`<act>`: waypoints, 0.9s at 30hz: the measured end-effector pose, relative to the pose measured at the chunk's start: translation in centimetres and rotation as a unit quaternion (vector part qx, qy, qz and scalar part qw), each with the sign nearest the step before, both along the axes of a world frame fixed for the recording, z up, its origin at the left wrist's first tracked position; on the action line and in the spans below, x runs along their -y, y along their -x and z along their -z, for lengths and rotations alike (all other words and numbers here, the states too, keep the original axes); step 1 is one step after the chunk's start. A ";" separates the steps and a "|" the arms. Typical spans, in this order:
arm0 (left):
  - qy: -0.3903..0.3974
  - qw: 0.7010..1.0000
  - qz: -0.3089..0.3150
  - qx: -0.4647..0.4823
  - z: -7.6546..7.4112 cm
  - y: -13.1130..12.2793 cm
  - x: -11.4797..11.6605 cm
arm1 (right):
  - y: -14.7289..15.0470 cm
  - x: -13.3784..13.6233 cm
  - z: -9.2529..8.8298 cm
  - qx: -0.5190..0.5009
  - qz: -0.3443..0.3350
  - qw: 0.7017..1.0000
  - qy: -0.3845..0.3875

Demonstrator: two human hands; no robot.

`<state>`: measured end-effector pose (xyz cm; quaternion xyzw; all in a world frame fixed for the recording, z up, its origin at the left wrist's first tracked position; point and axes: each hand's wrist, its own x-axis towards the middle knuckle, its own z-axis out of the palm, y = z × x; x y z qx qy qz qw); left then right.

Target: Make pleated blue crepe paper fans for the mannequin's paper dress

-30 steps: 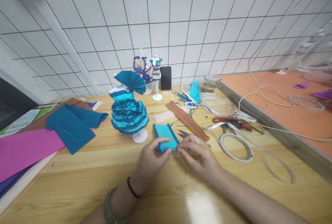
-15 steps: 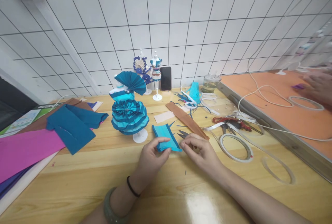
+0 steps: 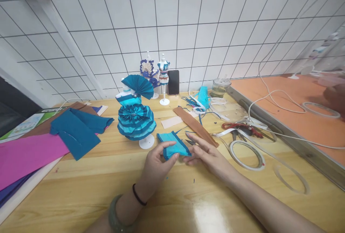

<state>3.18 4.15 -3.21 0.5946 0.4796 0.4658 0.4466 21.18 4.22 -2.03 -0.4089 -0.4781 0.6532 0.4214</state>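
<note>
Between my hands lies a light-blue crepe paper piece (image 3: 171, 140) with dark-blue edging, its near edge lifted off the table. My left hand (image 3: 157, 164) pinches its near left side between thumb and fingers. At the piece's right corner is my right hand (image 3: 208, 155), fingers apart, with fingertips close to or touching the edge. Dark scissor blades (image 3: 190, 142) poke out beside the right fingers; the rest of them is hidden. To the left stands a small dress form in a ruffled blue paper dress (image 3: 137, 121) with a pleated fan (image 3: 141, 86) on top.
Brown paper strip (image 3: 196, 127), tape roll (image 3: 247, 155) and keys (image 3: 241, 135) lie to the right. Folded teal paper (image 3: 75, 132) and pink paper (image 3: 29, 157) are at left. Behind stand two smaller dress forms, a phone (image 3: 173, 82) and a glass cup (image 3: 220, 87).
My right fingers have gone from a closed pinch to spread apart. The near edge of the paper piece has risen slightly. My left hand keeps its hold.
</note>
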 end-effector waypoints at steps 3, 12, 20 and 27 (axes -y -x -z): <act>-0.004 1.000 0.007 -0.018 0.4 -0.1 0.1 | 0.5 0.4 0.4 -0.010 -0.013 0.998 -0.059; -0.006 0.999 0.032 -0.030 0.0 -0.2 0.4 | 0.6 0.0 1.4 0.030 0.060 0.992 -0.110; 0.031 0.998 0.009 0.052 -0.6 -0.3 0.1 | -0.1 -0.1 1.1 0.173 0.131 0.952 -0.216; 0.069 0.995 0.010 0.076 -0.9 -0.3 0.1 | -0.4 -0.2 0.6 0.222 0.117 0.929 -0.271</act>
